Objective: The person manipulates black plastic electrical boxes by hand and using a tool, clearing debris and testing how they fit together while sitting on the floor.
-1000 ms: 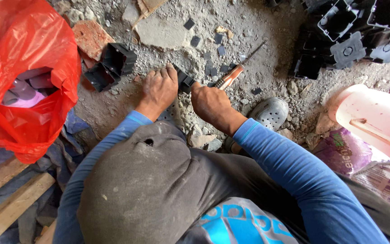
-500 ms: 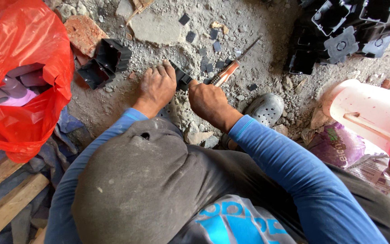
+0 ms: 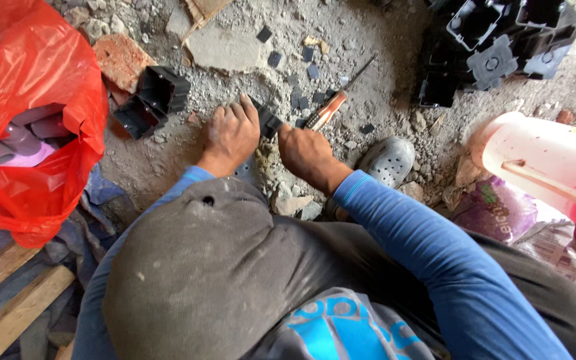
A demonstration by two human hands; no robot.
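My left hand [image 3: 231,135] presses down on a black plastic box [image 3: 267,120] lying on the gritty concrete floor. My right hand [image 3: 306,150] is closed around a screwdriver [image 3: 331,107] with an orange-and-white handle, its thin shaft pointing up and to the right. Both hands meet just above my knee, which fills the lower middle of the view. Small dark plastic squares [image 3: 307,71] lie scattered on the floor just beyond the hands.
Two black boxes [image 3: 151,100] sit left of my hands beside a broken brick [image 3: 121,59]. A pile of black boxes [image 3: 495,40] is at top right. A red plastic bag [image 3: 28,113] holds grey pipe fittings at left. A pink-white bucket [image 3: 541,167] stands right; a grey clog [image 3: 387,160] is near my right hand.
The view has shifted slightly. My hands stay together on the box and screwdriver, with almost no movement.
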